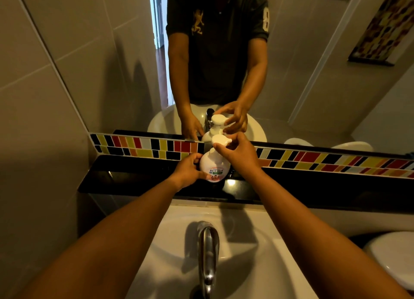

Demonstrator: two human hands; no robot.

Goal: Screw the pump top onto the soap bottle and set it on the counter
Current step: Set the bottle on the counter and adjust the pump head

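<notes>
A round white soap bottle [214, 164] with a coloured label stands on the glossy black counter [139, 175] behind the sink. Its white pump top [220, 140] sits on the bottle's neck. My left hand [187, 171] wraps the bottle's left side and holds it. My right hand [237, 152] reaches from the right, fingers closed around the pump top's head. The neck joint is partly hidden by my fingers.
A white sink [224, 254] with a chrome tap [208, 251] lies below my arms. A band of coloured tiles [313, 160] and a mirror [291, 75] back the counter. A white rounded object [394, 254] is at the right edge.
</notes>
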